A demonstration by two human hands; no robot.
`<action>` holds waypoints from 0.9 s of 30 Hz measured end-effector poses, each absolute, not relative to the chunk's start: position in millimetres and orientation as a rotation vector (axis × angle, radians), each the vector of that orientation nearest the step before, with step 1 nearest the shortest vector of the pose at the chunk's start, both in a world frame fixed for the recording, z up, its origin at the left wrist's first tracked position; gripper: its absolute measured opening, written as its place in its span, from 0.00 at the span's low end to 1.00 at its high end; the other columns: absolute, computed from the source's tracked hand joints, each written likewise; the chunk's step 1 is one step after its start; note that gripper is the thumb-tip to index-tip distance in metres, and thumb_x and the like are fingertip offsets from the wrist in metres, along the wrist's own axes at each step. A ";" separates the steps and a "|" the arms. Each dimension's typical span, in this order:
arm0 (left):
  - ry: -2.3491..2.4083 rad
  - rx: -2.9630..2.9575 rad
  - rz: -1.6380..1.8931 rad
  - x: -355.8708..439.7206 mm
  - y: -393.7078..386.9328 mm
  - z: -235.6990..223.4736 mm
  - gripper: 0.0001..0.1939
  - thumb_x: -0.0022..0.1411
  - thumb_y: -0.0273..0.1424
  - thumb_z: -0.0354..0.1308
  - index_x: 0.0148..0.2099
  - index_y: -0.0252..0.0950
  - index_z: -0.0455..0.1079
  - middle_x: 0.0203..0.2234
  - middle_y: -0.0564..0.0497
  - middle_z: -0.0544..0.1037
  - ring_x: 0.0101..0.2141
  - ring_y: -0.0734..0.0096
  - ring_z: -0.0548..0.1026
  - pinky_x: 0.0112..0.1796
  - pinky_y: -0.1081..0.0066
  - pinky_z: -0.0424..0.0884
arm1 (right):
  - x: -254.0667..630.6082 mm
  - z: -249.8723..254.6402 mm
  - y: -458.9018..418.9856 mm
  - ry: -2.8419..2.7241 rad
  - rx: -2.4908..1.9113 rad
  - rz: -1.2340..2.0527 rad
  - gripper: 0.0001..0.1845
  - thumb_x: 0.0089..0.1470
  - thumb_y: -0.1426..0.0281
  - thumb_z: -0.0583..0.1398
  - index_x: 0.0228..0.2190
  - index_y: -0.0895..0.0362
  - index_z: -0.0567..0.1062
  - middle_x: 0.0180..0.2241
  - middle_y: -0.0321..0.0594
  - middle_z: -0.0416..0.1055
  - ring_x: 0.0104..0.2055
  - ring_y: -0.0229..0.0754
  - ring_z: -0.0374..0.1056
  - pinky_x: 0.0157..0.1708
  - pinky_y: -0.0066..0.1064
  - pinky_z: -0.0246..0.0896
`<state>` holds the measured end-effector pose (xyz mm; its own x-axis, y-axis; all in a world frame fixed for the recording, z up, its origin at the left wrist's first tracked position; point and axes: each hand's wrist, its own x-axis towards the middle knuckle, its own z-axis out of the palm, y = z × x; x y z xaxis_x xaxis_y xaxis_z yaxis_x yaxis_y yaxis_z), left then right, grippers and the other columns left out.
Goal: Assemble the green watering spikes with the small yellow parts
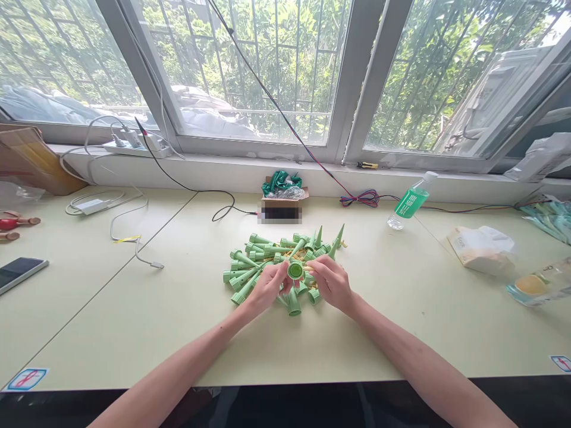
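Observation:
My left hand (270,286) is closed around a green plastic watering spike (295,271), its round open end turned up toward me. Pinched in the fingers of my right hand (332,282) is a small pale-yellow piece (308,268), right at the spike's rim. I cannot tell whether the piece touches the rim. Beneath and behind both hands lies a heap of similar green cone-shaped spikes (243,278), with more small yellow pieces scattered among them. My hands hide part of the heap.
Behind the heap stands a small cardboard box (285,196) with green wrapping. A water bottle (411,201), a tissue pack (480,248) and a pouch (539,284) are to the right. A phone (22,273), a white cable (143,257) and a power strip (138,145) are on the left.

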<state>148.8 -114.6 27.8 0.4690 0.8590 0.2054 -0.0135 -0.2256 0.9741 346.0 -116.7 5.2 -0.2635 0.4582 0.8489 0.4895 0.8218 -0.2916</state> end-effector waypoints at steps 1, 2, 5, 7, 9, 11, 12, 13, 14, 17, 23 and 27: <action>0.747 1.600 0.970 148.3 -114.4 28.4 0.33 0.67 0.55 0.44 0.27 0.32 0.71 0.19 0.49 0.72 0.18 0.75 0.64 0.20 0.73 0.61 | 346.2 5.4 -116.4 -1.891 -0.707 -0.021 0.12 0.66 0.73 0.52 0.46 0.52 0.72 0.32 0.42 0.71 0.29 0.37 0.66 0.22 0.27 0.58; 0.742 1.610 0.966 147.7 -114.3 28.8 0.32 0.67 0.55 0.45 0.28 0.33 0.70 0.18 0.50 0.70 0.19 0.75 0.64 0.20 0.73 0.61 | 346.5 5.6 -116.1 -1.883 -0.705 -0.008 0.12 0.66 0.73 0.51 0.47 0.52 0.72 0.32 0.42 0.71 0.30 0.37 0.66 0.23 0.27 0.59; 0.725 1.648 0.920 146.2 -114.2 29.2 0.28 0.67 0.53 0.48 0.34 0.33 0.71 0.17 0.54 0.65 0.19 0.75 0.63 0.21 0.74 0.61 | 347.9 6.8 -115.0 -1.868 -0.726 0.012 0.12 0.66 0.73 0.51 0.47 0.53 0.72 0.32 0.41 0.71 0.30 0.37 0.67 0.25 0.27 0.62; 0.705 1.666 0.886 145.3 -114.4 28.8 0.25 0.67 0.51 0.50 0.42 0.33 0.72 0.18 0.55 0.64 0.20 0.76 0.62 0.23 0.75 0.61 | 349.1 7.8 -114.3 -1.866 -0.737 0.012 0.12 0.66 0.73 0.51 0.46 0.53 0.72 0.31 0.40 0.71 0.29 0.37 0.66 0.25 0.27 0.62; 0.683 1.679 0.875 144.7 -114.5 28.3 0.23 0.68 0.48 0.51 0.48 0.33 0.71 0.21 0.55 0.66 0.21 0.77 0.64 0.24 0.75 0.62 | 350.0 8.8 -113.7 -1.867 -0.726 0.013 0.12 0.66 0.74 0.52 0.46 0.54 0.72 0.31 0.40 0.70 0.28 0.36 0.66 0.25 0.26 0.62; 0.678 1.699 0.877 144.1 -114.4 27.9 0.22 0.68 0.46 0.51 0.52 0.34 0.71 0.25 0.53 0.69 0.23 0.77 0.65 0.24 0.76 0.63 | 350.5 9.6 -113.2 -1.869 -0.707 0.016 0.12 0.66 0.75 0.52 0.45 0.54 0.72 0.31 0.40 0.70 0.28 0.36 0.65 0.25 0.26 0.61; 0.682 1.714 0.879 143.9 -114.4 28.0 0.22 0.69 0.45 0.51 0.53 0.34 0.71 0.27 0.52 0.70 0.23 0.77 0.66 0.25 0.76 0.63 | 350.6 9.9 -113.1 -1.869 -0.703 0.016 0.11 0.65 0.76 0.52 0.44 0.54 0.72 0.31 0.40 0.70 0.28 0.36 0.65 0.25 0.26 0.61; 0.692 1.731 0.880 143.8 -114.4 28.3 0.21 0.69 0.44 0.52 0.54 0.35 0.70 0.29 0.51 0.72 0.24 0.76 0.67 0.25 0.76 0.64 | 350.6 10.2 -113.0 -1.870 -0.701 0.017 0.11 0.65 0.76 0.52 0.43 0.54 0.72 0.31 0.39 0.69 0.28 0.36 0.64 0.25 0.26 0.60; 0.706 1.751 0.882 143.7 -114.5 28.7 0.21 0.69 0.44 0.52 0.55 0.35 0.70 0.31 0.50 0.73 0.26 0.75 0.69 0.26 0.75 0.66 | 350.7 10.3 -112.9 -1.871 -0.700 0.016 0.10 0.65 0.77 0.52 0.42 0.54 0.72 0.30 0.39 0.69 0.28 0.36 0.64 0.25 0.26 0.59; 0.757 1.833 0.896 144.2 -115.3 30.3 0.21 0.68 0.42 0.53 0.58 0.37 0.68 0.39 0.46 0.76 0.30 0.72 0.73 0.30 0.73 0.71 | 350.7 10.1 -113.0 -1.877 -0.708 0.016 0.09 0.65 0.76 0.52 0.40 0.55 0.71 0.29 0.39 0.68 0.27 0.36 0.61 0.24 0.26 0.56; 0.786 2.004 0.966 146.8 -115.5 26.5 0.20 0.68 0.36 0.54 0.60 0.40 0.66 0.45 0.46 0.75 0.27 0.78 0.70 0.31 0.73 0.74 | 349.8 8.5 -112.4 -1.887 -0.721 0.034 0.07 0.65 0.75 0.52 0.35 0.56 0.69 0.25 0.34 0.59 0.23 0.34 0.53 0.22 0.26 0.49; 0.824 2.131 1.055 146.1 -112.6 17.0 0.16 0.69 0.34 0.54 0.57 0.42 0.70 0.46 0.46 0.75 0.28 0.78 0.69 0.30 0.75 0.73 | 349.2 7.1 -111.2 -1.905 -0.712 0.075 0.09 0.65 0.75 0.53 0.31 0.56 0.66 0.23 0.32 0.57 0.23 0.33 0.51 0.22 0.26 0.46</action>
<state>146.1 -112.6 17.0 0.4876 0.7474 0.4512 0.2572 -0.6169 0.7438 349.2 -111.2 7.1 -0.2703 0.5071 0.8184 0.4407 0.8209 -0.3631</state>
